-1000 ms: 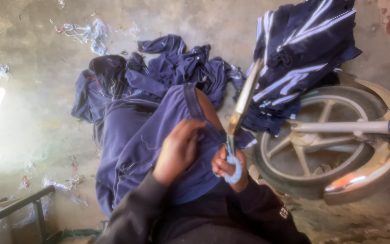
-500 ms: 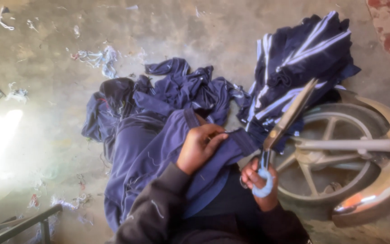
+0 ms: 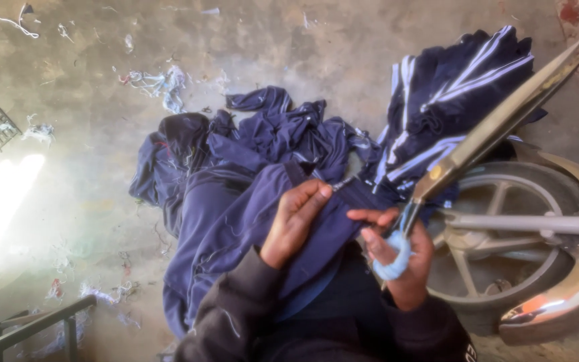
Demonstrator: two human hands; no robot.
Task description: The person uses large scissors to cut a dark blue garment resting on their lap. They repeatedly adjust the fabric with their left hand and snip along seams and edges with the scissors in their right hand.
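**Navy cloth on the lap, big shears held up**

Nearest to me, the person's left hand (image 3: 296,221) lies on a navy garment (image 3: 236,228) draped over the lap, fingers curled and pressed together, pinching a fold of cloth near its edge. The right hand (image 3: 400,258) is closed round the wrapped handle of long tailor's shears (image 3: 484,137), thumb and forefinger also nipping the cloth's edge. The cloth looks soft, light and limp; I would judge it best held close to the seam, where it bunches. The shears look stiff and heavy; their blades lie together, and the long axis runs from the handle up and to the right. Beyond lie a heap of navy clothes (image 3: 269,134) on the concrete floor (image 3: 88,80), striped garments (image 3: 450,87) and a motorcycle wheel (image 3: 504,228).
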